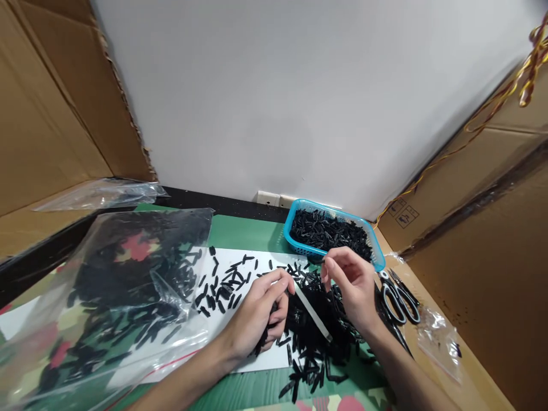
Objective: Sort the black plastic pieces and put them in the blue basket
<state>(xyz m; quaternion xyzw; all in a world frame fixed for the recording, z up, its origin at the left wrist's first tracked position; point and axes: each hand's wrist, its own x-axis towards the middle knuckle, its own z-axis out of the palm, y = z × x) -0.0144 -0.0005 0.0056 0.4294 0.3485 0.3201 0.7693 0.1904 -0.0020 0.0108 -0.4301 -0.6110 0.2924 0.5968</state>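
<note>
My left hand [269, 305] is curled round several small black strips, which show below its fingers. Its thumb and index finger are pressed together near the top end of a narrow white strip [314, 313]. My right hand [351, 279] pinches what looks like one small black piece [317, 261] at its fingertips, just in front of the basket. Beneath both hands lies a heap of black pieces [310, 337]. More loose black pieces [231, 279] are scattered over the white sheet [257, 365] to the left.
A blue basket [291, 225] full of black pieces stands against the wall. On the left lies a large clear bag [141, 274] with black pieces. Scissors [400, 299] and a small plastic bag [440, 339] lie at right. Cardboard walls [479, 240] flank both sides.
</note>
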